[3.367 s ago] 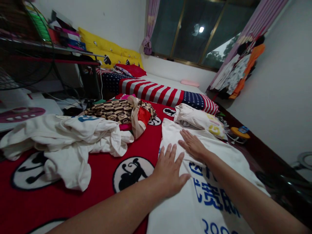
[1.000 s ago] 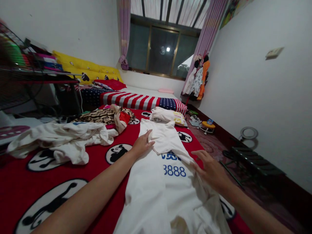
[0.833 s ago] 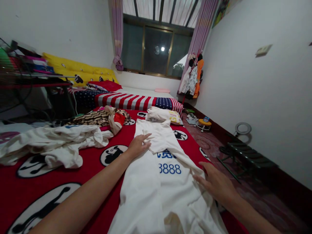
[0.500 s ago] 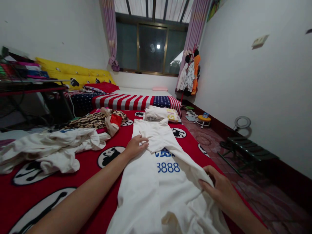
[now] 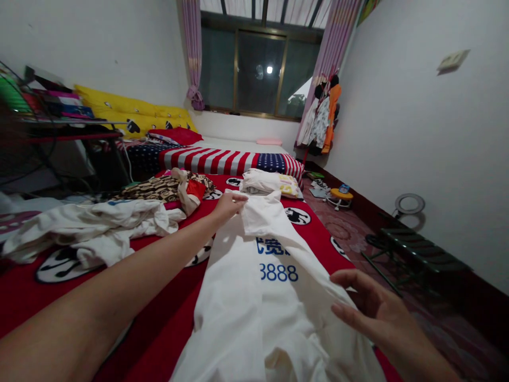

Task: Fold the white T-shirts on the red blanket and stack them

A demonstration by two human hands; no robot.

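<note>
A white T-shirt (image 5: 254, 302) with blue print "3888" lies lengthwise on the red blanket (image 5: 159, 329), its sides folded inward. My left hand (image 5: 228, 204) reaches to the shirt's far end and pinches the fabric there, lifting it a little. My right hand (image 5: 371, 310) is at the shirt's right edge near me, fingers curled round the folded fabric. A folded pale garment (image 5: 270, 183) sits just beyond the shirt.
A heap of white clothes (image 5: 91, 228) and a brown checked garment (image 5: 167, 188) lie to the left. A striped and starred mattress (image 5: 230, 159) lies beyond. On the right floor are a dark folding rack (image 5: 417, 254), a ring light (image 5: 409, 203) and small items.
My left hand has moved from the shirt's middle left to its far end and gripped it. My right hand has shifted along the right edge and lifted the fabric.
</note>
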